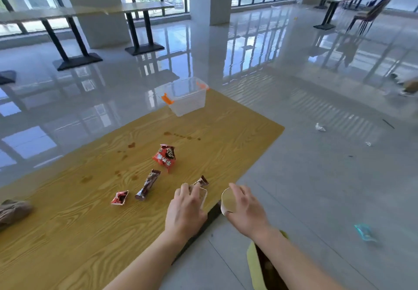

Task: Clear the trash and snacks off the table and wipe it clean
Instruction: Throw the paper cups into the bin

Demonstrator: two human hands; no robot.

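On the wooden table (pixel 67 233) lie a red snack bag (pixel 165 157), a long brown bar wrapper (pixel 148 184), a small crumpled red wrapper (pixel 119 198) and a small brown wrapper (pixel 202 181). My left hand (pixel 185 208) rests near the table's right edge, curled over a clear plastic cup (pixel 202 195) and touching the brown wrapper. My right hand (pixel 245 208) holds a second clear cup (pixel 227 201) just past the table edge, above a yellow-green bin (pixel 254 262). Brown spill stains (pixel 126 154) dot the tabletop.
A clear plastic box with orange latches (pixel 185 97) stands at the table's far end. A brown cloth (pixel 12 210) lies at the left edge. Scraps of litter (pixel 320 127) and a blue wrapper (pixel 364 233) lie on the tiled floor. Other tables and chairs stand far off.
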